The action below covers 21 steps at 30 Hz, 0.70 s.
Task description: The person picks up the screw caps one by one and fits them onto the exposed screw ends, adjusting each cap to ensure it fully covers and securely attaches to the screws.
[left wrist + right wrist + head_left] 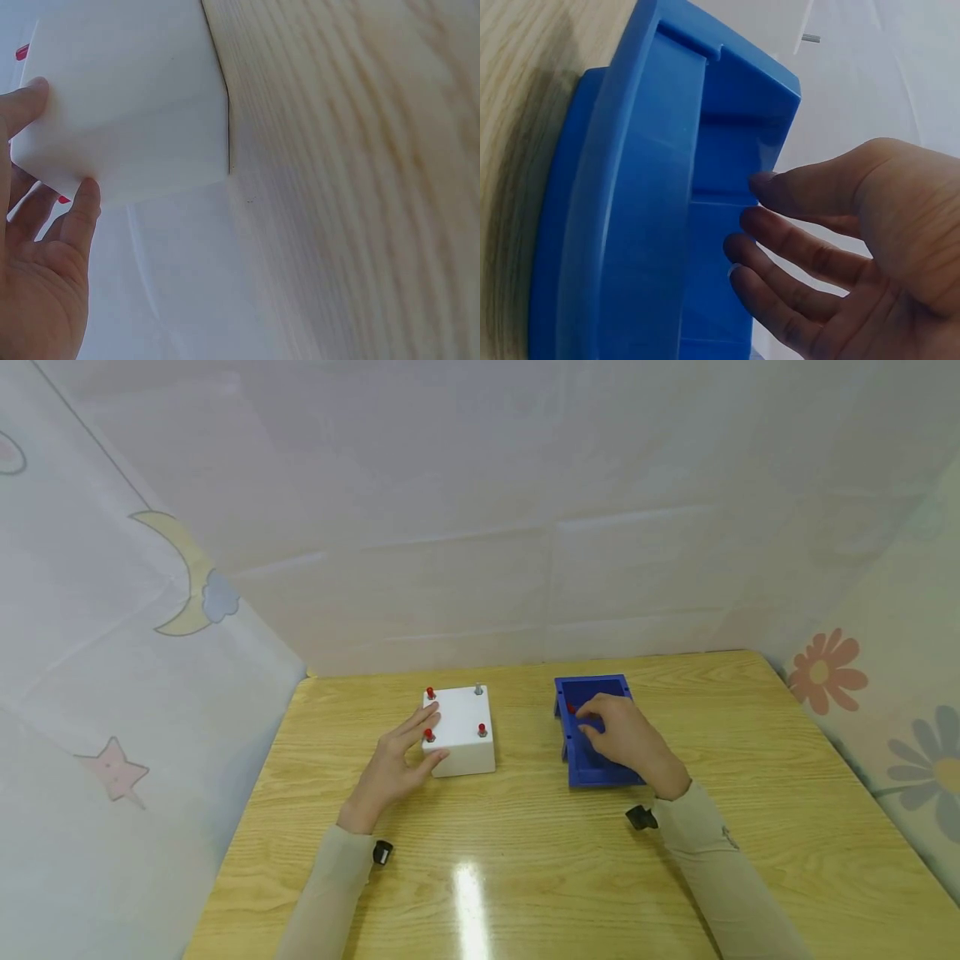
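Observation:
A white box [463, 727] sits on the table left of the middle. Small red-tipped posts [482, 729] stand at three of its top corners, and a bare silver post [478, 690] at the far right one. My left hand [390, 768] holds the box at its left side, thumb on the near face and fingers around the left edge and top. Over a blue bin [600, 777] hangs my right hand [618, 735], fingers bent and a gap between thumb and index. A small red piece [572, 708] shows in the bin beside the fingertips.
The wooden table [525, 860] ends at a back wall covered with pale sheeting [480, 568]. Decorated sheets hang on both sides, with a moon [183, 577] on the left and flowers [825, 670] on the right. Dark wrist cameras [382, 852] sit at both sleeves.

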Tool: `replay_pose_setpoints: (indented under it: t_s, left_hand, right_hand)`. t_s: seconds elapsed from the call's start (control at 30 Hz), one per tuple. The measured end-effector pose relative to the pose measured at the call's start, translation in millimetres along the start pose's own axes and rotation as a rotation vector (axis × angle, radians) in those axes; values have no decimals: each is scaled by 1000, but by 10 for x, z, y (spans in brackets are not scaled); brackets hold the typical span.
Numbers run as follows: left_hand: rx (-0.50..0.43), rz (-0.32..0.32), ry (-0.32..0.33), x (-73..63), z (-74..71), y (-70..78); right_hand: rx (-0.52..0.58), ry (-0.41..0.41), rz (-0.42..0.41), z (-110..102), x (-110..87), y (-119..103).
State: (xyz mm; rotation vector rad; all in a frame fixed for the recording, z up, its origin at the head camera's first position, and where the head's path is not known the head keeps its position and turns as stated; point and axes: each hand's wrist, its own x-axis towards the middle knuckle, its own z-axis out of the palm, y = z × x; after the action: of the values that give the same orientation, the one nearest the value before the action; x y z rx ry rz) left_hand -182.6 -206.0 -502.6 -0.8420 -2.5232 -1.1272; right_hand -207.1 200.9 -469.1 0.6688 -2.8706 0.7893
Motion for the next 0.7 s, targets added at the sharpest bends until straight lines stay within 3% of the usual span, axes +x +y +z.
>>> replay_pose_setpoints:
  t_s: [0.37,0.7]
  left_hand:
    - [-11,5,1,4,-4,4]
    - [7,17,13,2,-3,11]
  right_hand:
    - [-60,-87,40,15,-39,-20]
    - [-160,-112,80,40,-36,-10]
